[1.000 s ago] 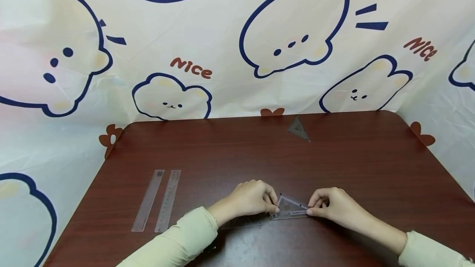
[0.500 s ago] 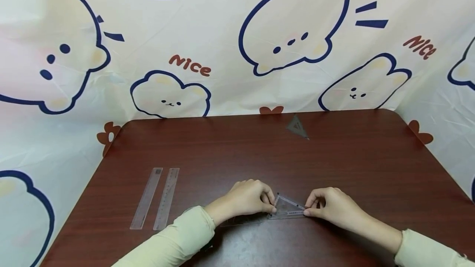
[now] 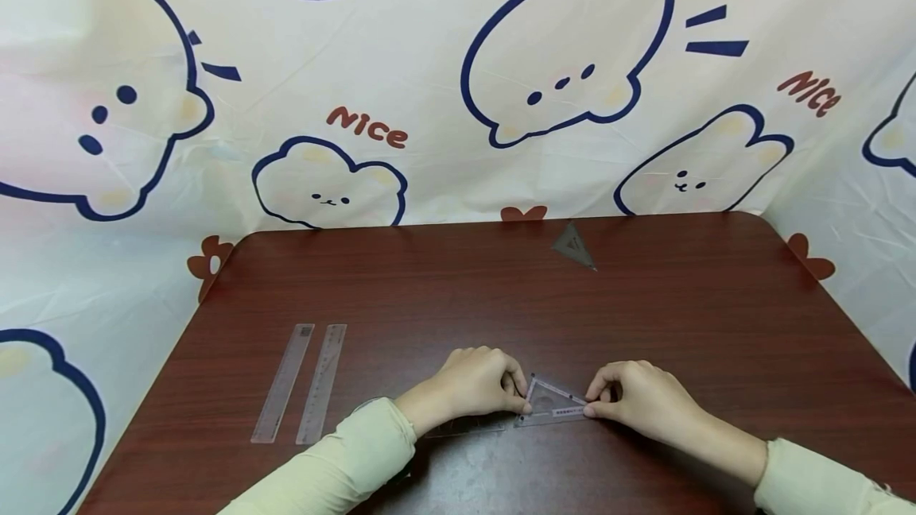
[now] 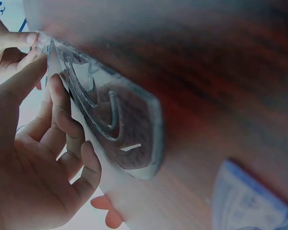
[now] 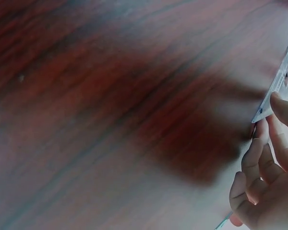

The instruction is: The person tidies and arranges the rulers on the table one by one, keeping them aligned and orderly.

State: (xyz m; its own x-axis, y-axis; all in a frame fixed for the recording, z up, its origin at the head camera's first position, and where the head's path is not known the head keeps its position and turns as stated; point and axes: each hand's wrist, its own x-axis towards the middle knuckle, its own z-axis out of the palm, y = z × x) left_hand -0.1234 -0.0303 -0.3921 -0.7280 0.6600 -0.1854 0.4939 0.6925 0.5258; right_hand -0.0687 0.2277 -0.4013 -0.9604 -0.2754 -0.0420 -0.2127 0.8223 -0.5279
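Between my two hands a clear triangular set square (image 3: 549, 400) is tilted slightly up from the table. My left hand (image 3: 478, 381) pinches its left corner between thumb and fingers. At the right corner my right hand (image 3: 650, 397) pinches it; the right wrist view shows that corner of the set square (image 5: 277, 93) between thumb and fingers. A clear plate with curved cut-outs (image 4: 113, 112) lies beside my left hand in the left wrist view. In the head view my left hand and wrist partly hide a clear piece (image 3: 468, 427) on the table.
Two clear rulers, a left one (image 3: 283, 384) and a right one (image 3: 322, 384), lie side by side on the left of the brown table (image 3: 687, 284). Another set square (image 3: 574, 247) lies near the far edge. A printed cloth (image 3: 429, 62) surrounds the table.
Both hands keep their pinch on the set square. It has shifted very slightly left and changed its tilt a little; the head view itself has moved slightly too.
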